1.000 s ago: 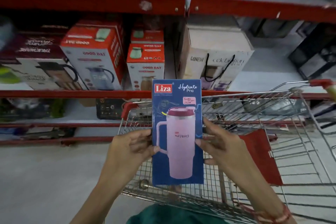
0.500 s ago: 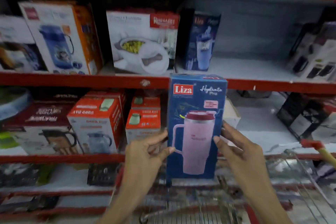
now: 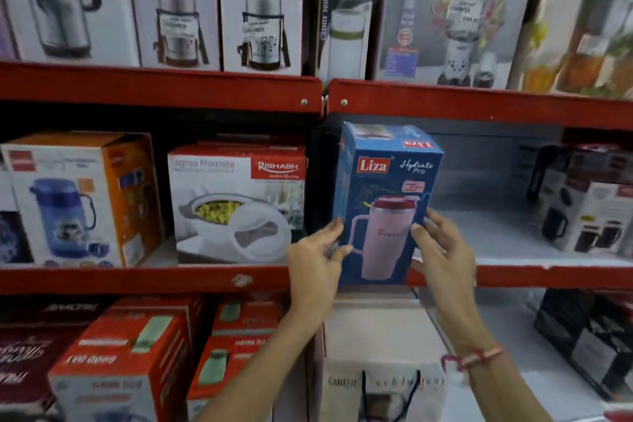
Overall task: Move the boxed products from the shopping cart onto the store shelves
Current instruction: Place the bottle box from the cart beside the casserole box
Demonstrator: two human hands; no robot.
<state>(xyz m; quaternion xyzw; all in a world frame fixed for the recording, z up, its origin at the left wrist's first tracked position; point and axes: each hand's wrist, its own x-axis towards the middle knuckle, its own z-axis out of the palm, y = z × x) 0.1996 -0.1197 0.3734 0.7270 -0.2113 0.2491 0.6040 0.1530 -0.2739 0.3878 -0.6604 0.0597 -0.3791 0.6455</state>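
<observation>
A tall blue Liza tumbler box (image 3: 388, 188) with a pink mug pictured on it stands upright at the front of the middle red shelf (image 3: 555, 276), at that bay's left end. My left hand (image 3: 317, 255) grips its lower left edge and my right hand (image 3: 442, 243) grips its lower right edge. The box's bottom is level with the shelf's front lip; I cannot tell whether it rests on the shelf. The shopping cart is out of view.
Left of the box sits a white Rishabh casserole box (image 3: 236, 202) and an orange jug box (image 3: 82, 199). A dark mug-set box (image 3: 585, 202) stands at the right, with bare shelf between. Good Day boxes (image 3: 219, 10) line the shelf above; red boxes (image 3: 130, 360) fill the one below.
Both hands lifted the blue box up from the cart and forward to the middle shelf. My view rose, so the cart dropped out of sight.
</observation>
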